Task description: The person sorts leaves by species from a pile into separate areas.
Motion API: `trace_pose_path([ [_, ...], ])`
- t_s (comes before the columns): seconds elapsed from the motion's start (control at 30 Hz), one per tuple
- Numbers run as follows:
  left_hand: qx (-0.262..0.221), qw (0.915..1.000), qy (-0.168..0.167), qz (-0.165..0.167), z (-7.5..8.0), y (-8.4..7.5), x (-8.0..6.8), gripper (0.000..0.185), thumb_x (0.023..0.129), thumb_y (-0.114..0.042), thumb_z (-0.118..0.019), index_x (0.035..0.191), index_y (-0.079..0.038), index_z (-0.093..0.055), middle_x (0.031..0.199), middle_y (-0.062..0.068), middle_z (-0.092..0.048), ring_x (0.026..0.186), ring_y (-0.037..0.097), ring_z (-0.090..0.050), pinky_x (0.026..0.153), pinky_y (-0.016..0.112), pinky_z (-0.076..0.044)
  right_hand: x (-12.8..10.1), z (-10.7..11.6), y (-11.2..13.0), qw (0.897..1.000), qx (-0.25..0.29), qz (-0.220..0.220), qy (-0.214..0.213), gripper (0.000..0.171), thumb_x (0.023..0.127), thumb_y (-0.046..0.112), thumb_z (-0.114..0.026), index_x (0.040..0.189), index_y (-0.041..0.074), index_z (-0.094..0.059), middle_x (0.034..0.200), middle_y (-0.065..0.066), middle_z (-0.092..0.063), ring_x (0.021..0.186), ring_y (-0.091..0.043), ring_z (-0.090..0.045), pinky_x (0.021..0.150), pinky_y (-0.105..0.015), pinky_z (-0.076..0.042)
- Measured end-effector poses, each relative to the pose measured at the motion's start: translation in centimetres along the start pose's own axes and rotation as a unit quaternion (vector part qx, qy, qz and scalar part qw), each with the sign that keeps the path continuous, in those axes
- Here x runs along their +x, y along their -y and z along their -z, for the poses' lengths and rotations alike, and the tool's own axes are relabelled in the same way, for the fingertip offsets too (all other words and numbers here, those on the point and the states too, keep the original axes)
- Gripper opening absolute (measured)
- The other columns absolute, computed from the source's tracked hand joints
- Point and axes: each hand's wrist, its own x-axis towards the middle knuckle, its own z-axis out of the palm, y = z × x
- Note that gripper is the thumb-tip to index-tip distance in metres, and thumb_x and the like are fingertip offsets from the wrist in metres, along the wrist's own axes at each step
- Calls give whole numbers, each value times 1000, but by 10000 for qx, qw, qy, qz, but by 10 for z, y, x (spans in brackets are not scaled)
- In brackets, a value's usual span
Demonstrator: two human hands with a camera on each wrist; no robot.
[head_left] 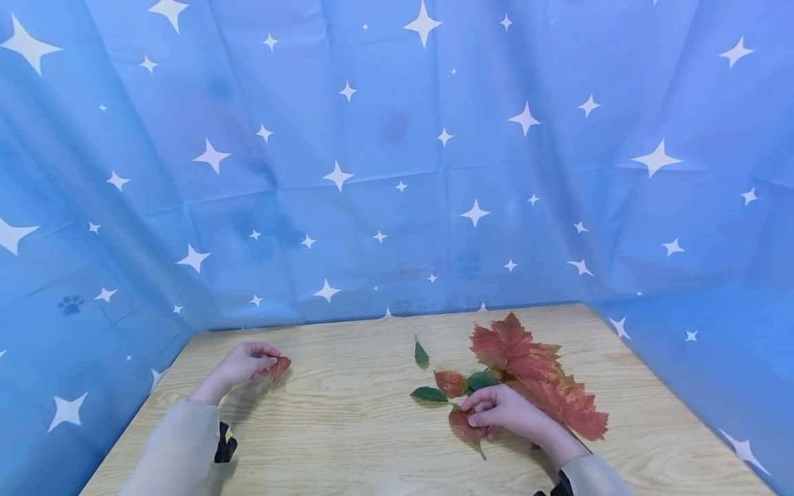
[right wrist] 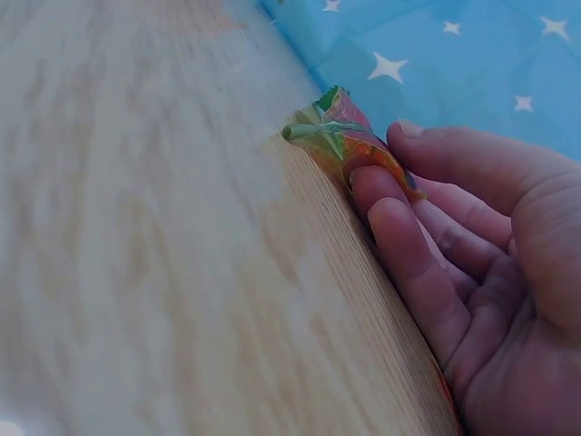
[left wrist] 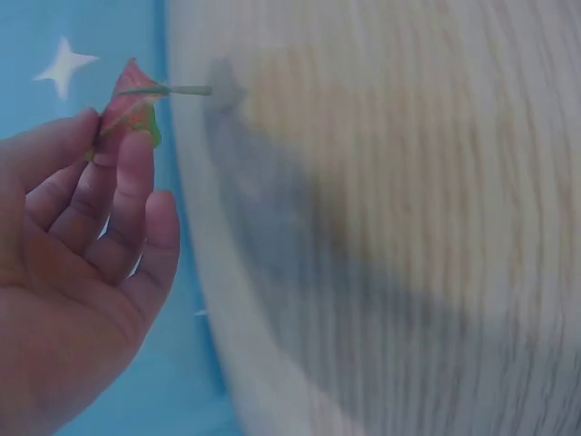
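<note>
Each hand pinches one red leaf (left hand point(head_left: 247, 363), right hand point(head_left: 505, 411)); three green leaves point(head_left: 429, 395) lie loose.

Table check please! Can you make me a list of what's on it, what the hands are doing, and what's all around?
Surface: wooden table, pale grain.
Job's things: small red leaf pinched in the left hand; another leaf under the right hand.
Clutter: big red maple leaves, green leaves lying loose on the table by the right hand.
Hands: left pinches its leaf; right grips its leaf on the table.
Cables: nothing seen.
Surroundings: blue cloth with white stars on all sides.
</note>
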Motion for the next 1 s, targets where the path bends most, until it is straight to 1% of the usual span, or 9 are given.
trace_pose_path([
  [0.13, 128, 9998, -7, -120, -1, 8, 2, 20, 94, 0, -58, 109, 13, -62, 92, 12, -67, 77, 17, -59, 65, 33, -51, 0, -1, -1, 10000, 36, -2, 22, 28, 92, 11, -67, 114, -7, -65, 83, -7, -68, 68, -14, -62, 57, -29, -54],
  [0.2, 184, 9997, -87, -111, -2, 10, 3, 18, 93, 1, -58, 107, 13, -63, 93, 13, -67, 79, 18, -60, 66, 32, -51, 0, -1, -1, 10000, 43, 8, 24, 28, 92, 10, -67, 114, -7, -65, 84, -7, -68, 68, -14, -61, 57, -29, -54],
  [0.4, 186, 9994, -269, 128, -5, 12, 4, 17, 94, 3, -57, 106, 8, -68, 96, 14, -69, 83, 21, -62, 66, 32, -51, -1, -2, 2, 10000, 76, 1, 33, 28, 92, 10, -66, 115, -7, -65, 83, -7, -67, 66, -14, -61, 56, -28, -53],
  [0.5, 459, 9984, -310, 134, -5, 11, 4, 19, 94, 2, -57, 107, 8, -69, 97, 15, -68, 80, 22, -61, 65, 34, -50, -1, -2, 3, 10000, 78, 8, 29, 28, 92, 10, -66, 115, -7, -65, 83, -7, -67, 66, -13, -60, 56, -28, -53],
  [0.57, 760, 9963, -379, 119, -5, 10, 4, 20, 93, 0, -58, 108, 7, -70, 101, 16, -67, 83, 24, -60, 67, 36, -50, -1, -2, 3, 10000, 81, 27, 25, 28, 92, 9, -66, 115, -8, -64, 83, -7, -67, 65, -13, -60, 56, -28, -53],
  [0.73, 1448, 9887, -392, -14, -6, 11, 6, 22, 92, -2, -61, 111, 5, -70, 113, 23, -65, 105, 36, -59, 81, 43, -49, -1, -2, 4, 9999, 122, 69, 58, 29, 92, 9, -65, 115, -9, -64, 83, -7, -67, 65, -13, -60, 56, -27, -53],
  [0.87, 1475, 9885, -336, 82, -8, 14, 10, 27, 92, -4, -63, 117, 5, -67, 115, 24, -64, 102, 35, -60, 79, 41, -49, -1, -1, 3, 9999, 134, 62, 42, 29, 92, 9, -66, 115, -9, -64, 83, -7, -67, 65, -13, -60, 55, -27, -53],
  [0.97, 1290, 9911, -271, 167, -9, 17, 11, 34, 91, -6, -65, 122, 8, -63, 115, 25, -62, 96, 31, -59, 74, 39, -49, -1, -1, 3, 9999, 124, 52, 11, 29, 92, 9, -66, 115, -9, -64, 84, -7, -68, 65, -12, -60, 55, -27, -53],
  [1.0, 1270, 9914, -269, 164, -9, 18, 11, 36, 91, -7, -65, 123, 8, -62, 115, 26, -62, 97, 32, -60, 75, 40, -49, 0, -1, 2, 9999, 127, 47, 8, 30, 92, 9, -66, 115, -9, -64, 84, -7, -68, 65, -12, -61, 55, -26, -53],
])
